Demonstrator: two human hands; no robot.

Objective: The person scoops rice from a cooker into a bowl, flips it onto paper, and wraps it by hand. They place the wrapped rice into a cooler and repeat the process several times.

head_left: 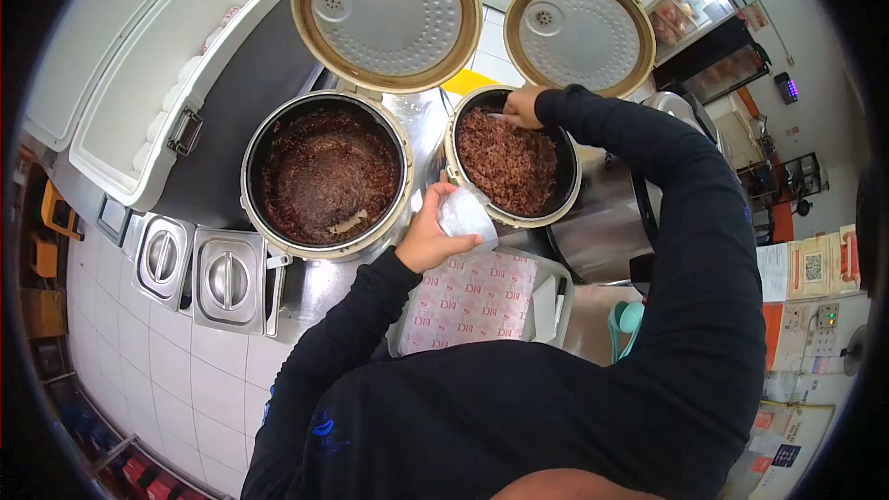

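Observation:
My left hand is wrapped round a whitish, translucent cup, tilted near the front rim of the right rice cooker. Inside that cooker lies reddish-brown rice. At its upper part, my right hand is closed on the handle of a utensil whose lower part reaches to the rice. The left cooker holds a thinner layer of brown rice spread over its bottom and walls. Both cooker lids stand raised.
Printed paper sheets lie in a tray below my hands, with a marker beside them. Two lidded steel containers sit at the left. An open white cooler holds wrapped items. A teal item is near my right arm.

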